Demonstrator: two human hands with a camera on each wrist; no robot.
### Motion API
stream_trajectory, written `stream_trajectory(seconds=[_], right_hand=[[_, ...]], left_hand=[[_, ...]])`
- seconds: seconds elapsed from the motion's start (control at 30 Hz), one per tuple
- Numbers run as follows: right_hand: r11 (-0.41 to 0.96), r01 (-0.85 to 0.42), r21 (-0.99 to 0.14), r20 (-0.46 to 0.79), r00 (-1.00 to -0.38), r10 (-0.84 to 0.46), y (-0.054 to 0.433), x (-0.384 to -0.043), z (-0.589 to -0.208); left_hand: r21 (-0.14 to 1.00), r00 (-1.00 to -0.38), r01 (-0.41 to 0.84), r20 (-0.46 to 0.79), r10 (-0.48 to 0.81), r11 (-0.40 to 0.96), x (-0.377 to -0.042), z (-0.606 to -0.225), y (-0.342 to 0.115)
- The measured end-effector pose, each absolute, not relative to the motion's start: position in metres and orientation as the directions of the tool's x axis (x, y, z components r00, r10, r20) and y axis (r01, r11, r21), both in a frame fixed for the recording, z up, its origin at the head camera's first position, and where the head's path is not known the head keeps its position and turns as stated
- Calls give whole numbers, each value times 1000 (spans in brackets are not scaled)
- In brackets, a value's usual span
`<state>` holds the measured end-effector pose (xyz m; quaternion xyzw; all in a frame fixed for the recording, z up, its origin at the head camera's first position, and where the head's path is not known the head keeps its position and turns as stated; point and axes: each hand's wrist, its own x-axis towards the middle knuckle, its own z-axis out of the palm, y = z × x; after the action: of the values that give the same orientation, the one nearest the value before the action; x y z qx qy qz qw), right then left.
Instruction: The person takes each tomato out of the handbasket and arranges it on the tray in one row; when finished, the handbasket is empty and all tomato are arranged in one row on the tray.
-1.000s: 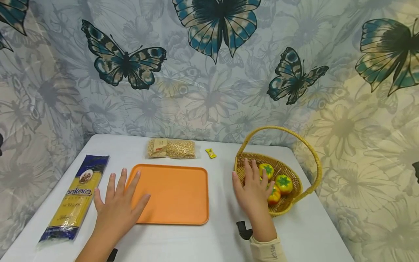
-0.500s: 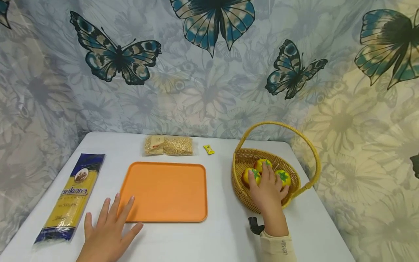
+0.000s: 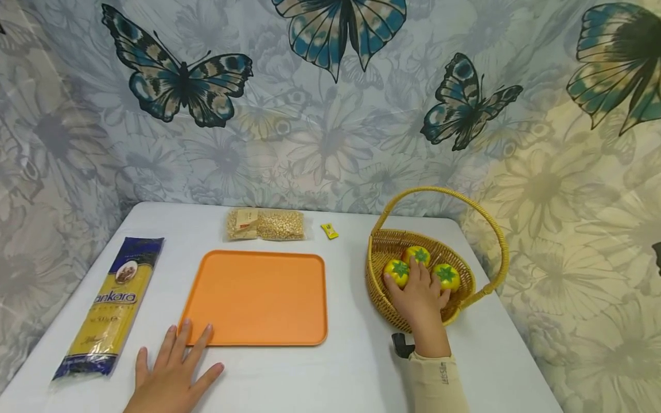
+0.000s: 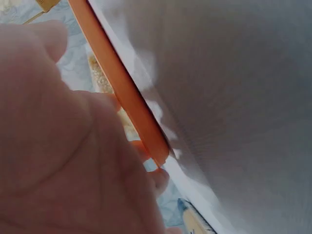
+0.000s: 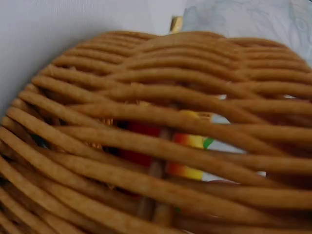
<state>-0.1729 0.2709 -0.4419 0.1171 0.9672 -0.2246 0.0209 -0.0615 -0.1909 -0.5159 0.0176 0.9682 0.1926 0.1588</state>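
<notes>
My left hand lies with its fingers spread at the near left corner of the orange tray. In the left wrist view, the fingertips overlap the edge of the tray. My right hand reaches into the yellow wicker basket, fingers over the fruits. Round yellow-red fruits with green star-shaped tops show around it: a left fruit, a back fruit and a right fruit. The palm's underside is hidden, so I cannot tell if it grips one. Basket weave fills the right wrist view.
A yellow and blue pasta packet lies left of the tray. Behind the tray are a clear bag of pale grains and a small yellow wrapped packet. The basket's tall handle arches over its right side. Butterfly-patterned cloth hangs behind the white table.
My right hand has moved right and down into the basket, uncovering the left fruit. My left hand has drawn back from over the tray to its near left corner.
</notes>
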Motion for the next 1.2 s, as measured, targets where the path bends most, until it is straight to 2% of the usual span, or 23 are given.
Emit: stream_trajectory(seconds=[0.13, 0.73, 1.07, 1.2], right_hand=[[873, 245, -422, -93, -969, 227, 272, -180, -445], [867, 253, -429, -44, -965, 260, 272, -187, -456], [834, 201, -514, 167, -930, 327, 260, -184, -436], [841, 112, -529, 239, -931, 274, 236, -182, -418]], left_hand=[[386, -937, -47, -337, 94, 921, -63, -517, -191], [444, -947, -35, -300, 112, 895, -63, -520, -190], [462, -959, -12, -256, 120, 887, -62, -518, -189], [451, -957, -15, -264, 118, 892, -61, -515, -188]])
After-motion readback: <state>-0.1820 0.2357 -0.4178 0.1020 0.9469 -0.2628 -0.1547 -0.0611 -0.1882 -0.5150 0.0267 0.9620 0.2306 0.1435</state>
